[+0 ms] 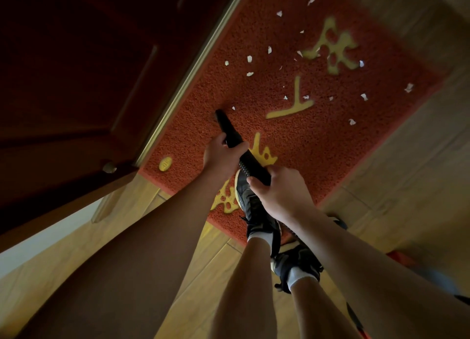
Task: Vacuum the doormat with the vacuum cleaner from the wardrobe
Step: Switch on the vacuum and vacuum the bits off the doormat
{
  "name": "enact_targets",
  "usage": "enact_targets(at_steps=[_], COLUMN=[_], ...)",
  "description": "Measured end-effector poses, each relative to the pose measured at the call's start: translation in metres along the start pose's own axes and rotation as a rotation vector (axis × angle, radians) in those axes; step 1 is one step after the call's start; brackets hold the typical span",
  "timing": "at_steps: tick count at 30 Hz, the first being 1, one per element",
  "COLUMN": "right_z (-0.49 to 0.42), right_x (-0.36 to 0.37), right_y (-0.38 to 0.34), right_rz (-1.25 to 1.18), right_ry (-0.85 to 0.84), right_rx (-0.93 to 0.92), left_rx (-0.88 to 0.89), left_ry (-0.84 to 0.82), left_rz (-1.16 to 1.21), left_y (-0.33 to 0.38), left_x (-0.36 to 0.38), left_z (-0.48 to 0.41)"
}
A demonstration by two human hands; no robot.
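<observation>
A red doormat (pixel 292 89) with yellow characters lies on the floor beside a dark door. Several white paper scraps (pixel 249 58) are scattered over its far half. A black vacuum nozzle (pixel 229 130) points down, its tip touching the mat near one scrap. My left hand (pixel 220 155) grips the nozzle's upper part. My right hand (pixel 277 188) grips the ribbed black hose just behind it. The vacuum's body is hidden, apart from red and black parts (pixel 404 259) at the lower right.
A dark wooden door (pixel 84 89) with a metal threshold strip (pixel 193 66) borders the mat on the left. My two feet in black shoes (pixel 256 211) stand at the mat's near edge. Wooden floor (pixel 396 175) surrounds the mat.
</observation>
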State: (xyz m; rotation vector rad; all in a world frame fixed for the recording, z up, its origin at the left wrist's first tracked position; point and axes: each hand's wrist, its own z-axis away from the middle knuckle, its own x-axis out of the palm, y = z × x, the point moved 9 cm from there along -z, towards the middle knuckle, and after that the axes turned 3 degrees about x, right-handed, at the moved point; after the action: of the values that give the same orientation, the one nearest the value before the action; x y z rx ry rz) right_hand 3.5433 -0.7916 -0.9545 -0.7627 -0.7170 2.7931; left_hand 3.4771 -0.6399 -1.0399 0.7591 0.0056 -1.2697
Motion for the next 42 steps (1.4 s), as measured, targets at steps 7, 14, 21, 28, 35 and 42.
enact_targets(at_steps=[7,14,21,28,35,42], right_z=[0.005,0.007,0.002,-0.008,-0.022,-0.04], right_x=[-0.012,-0.02,-0.032,-0.042,-0.049,-0.06], right_y=[0.013,0.026,0.029,0.019,0.001,-0.01], right_rz=[-0.032,-0.044,-0.051,-0.06,-0.077,-0.046], right_ry=[0.004,0.019,0.047,0.062,0.069,0.066], right_rx=[0.025,0.055,0.069,0.074,0.056,0.021], left_rx=[0.013,0.02,0.033,0.049,0.076,0.037], left_ry=[-0.016,-0.069,-0.098,-0.086,-0.088,-0.032], left_rz=[-0.025,-0.019,-0.005,-0.005,-0.008,0.008], left_y=[0.003,0.013,0.031,0.048,0.065,0.075], left_x=[0.017,0.034,0.041,0.037,0.024,0.013], left_z=[-0.001,0.002,0.0,-0.014,-0.029,-0.041])
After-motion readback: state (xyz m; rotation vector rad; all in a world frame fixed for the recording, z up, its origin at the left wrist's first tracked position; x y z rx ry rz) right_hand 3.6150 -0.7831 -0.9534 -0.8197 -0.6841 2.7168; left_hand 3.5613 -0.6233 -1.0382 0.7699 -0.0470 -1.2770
